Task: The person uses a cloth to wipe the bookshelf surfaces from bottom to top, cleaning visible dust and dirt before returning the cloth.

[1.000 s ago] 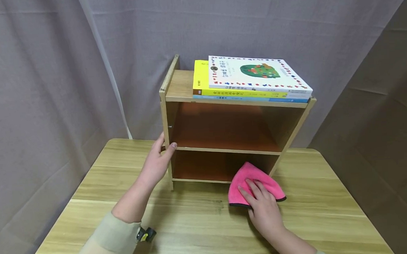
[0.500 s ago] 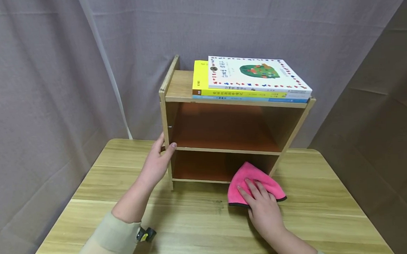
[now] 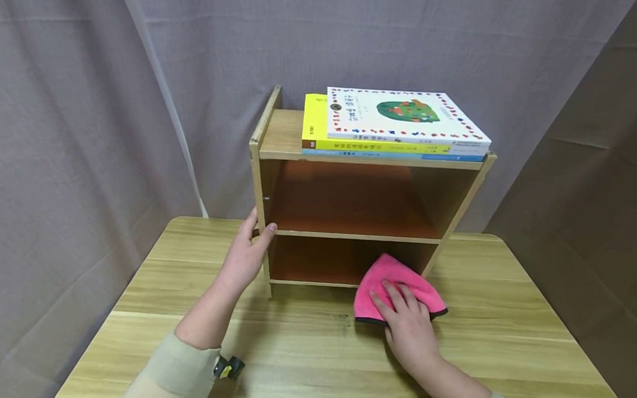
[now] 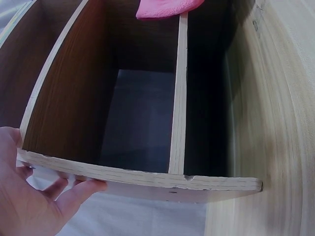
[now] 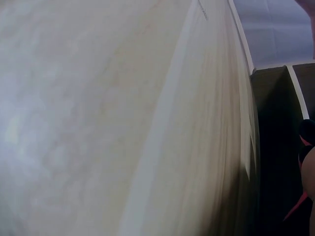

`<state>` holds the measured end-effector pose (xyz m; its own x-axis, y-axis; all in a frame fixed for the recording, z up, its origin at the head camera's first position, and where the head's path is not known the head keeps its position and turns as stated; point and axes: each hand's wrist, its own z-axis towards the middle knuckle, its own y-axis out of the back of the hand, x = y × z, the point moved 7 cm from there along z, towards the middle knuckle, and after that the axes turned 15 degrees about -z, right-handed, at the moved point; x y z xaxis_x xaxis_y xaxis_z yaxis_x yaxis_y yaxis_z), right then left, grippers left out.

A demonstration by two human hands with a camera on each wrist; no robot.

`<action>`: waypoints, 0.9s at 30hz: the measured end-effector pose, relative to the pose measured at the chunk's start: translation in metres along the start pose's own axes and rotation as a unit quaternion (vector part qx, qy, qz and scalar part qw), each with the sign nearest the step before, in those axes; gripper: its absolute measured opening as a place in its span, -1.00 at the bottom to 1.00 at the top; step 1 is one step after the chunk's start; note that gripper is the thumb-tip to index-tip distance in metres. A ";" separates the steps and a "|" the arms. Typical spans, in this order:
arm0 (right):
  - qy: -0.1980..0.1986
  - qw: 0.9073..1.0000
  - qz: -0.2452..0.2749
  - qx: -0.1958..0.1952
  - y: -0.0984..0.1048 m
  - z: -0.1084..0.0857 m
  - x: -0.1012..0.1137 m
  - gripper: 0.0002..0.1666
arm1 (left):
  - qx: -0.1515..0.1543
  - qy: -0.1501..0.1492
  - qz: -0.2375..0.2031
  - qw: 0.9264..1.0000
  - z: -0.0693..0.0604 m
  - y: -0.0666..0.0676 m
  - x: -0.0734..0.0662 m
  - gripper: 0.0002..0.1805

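Note:
A small wooden bookshelf stands on the table. My left hand grips its left side panel, the thumb on the front edge and the fingers along the outer face. In the left wrist view the fingers lie outside that panel. At the right end of the lowest board, my right hand holds a pink cloth with a dark border. The fingers are bent over the cloth; the thumb is mostly hidden. In the left wrist view the cloth covers part of the lowest board's front edge.
Several books lie stacked on the bookshelf's top, a white one uppermost. The wooden table extends in front and to both sides. Grey curtains hang behind and beside it.
My right hand and the pink cloth have shifted slightly left along the lowest board. My left hand keeps its place on the side panel.

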<state>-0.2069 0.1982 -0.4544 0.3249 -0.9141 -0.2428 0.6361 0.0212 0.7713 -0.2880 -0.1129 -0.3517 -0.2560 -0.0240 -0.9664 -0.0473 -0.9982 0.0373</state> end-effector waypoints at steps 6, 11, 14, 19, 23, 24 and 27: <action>0.009 1.000 0.001 -0.004 0.001 0.005 0.009 -0.22 | -0.001 0.003 0.000 1.000 0.000 0.001 0.000 -0.33; 0.015 1.000 -0.004 -0.011 0.000 0.008 0.016 -0.25 | 0.000 0.006 -0.003 1.000 0.000 0.000 0.001 -0.33; 0.017 1.000 -0.009 -0.010 -0.001 0.009 0.019 -0.27 | -0.001 0.002 -0.005 1.000 0.000 0.001 0.001 -0.34; 0.021 1.000 -0.013 -0.007 -0.002 0.010 0.023 -0.28 | 0.000 -0.003 -0.007 1.000 0.001 0.000 0.001 -0.36; 0.024 1.000 -0.013 -0.010 -0.002 0.013 0.026 -0.27 | 0.002 -0.007 -0.008 1.000 0.002 0.000 0.001 -0.38; 0.025 1.000 -0.013 -0.011 -0.002 0.013 0.026 -0.27 | 0.002 -0.008 -0.008 1.000 0.002 0.000 0.001 -0.38; 0.027 0.999 -0.013 -0.015 -0.002 0.015 0.027 -0.27 | 0.001 -0.009 -0.006 1.000 0.002 0.000 0.001 -0.38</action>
<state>-0.2095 0.1675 -0.4537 0.3455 -0.8909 -0.2949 0.6657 0.0112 0.7461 -0.2902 -0.1127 -0.3523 -0.2729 -0.0111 -0.9620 -0.0521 -0.9983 0.0263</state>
